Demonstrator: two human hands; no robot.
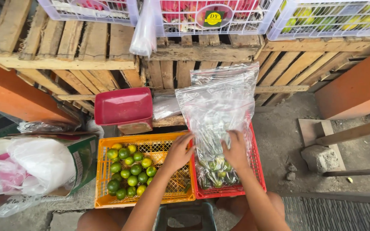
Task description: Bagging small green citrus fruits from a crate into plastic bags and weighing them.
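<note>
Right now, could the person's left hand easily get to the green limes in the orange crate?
Probably yes. The left hand rests over the orange crate, beside the green limes. The crate is open on top, and nothing lies between hand and fruit.

The left hand [179, 152] rests on the left edge of a large clear plastic bag [217, 107], and the right hand [236, 150] presses flat on its lower front. Small green limes [216, 169] sit in the bag's bottom, which stands in a red plastic crate [258, 171]. At nine o'clock from the hands, an orange plastic crate [103, 188] holds loose green and yellow limes [130, 170]. At eleven o'clock a red plastic scale tray [123, 106] sits before weathered wooden pallets [78, 51].
</note>
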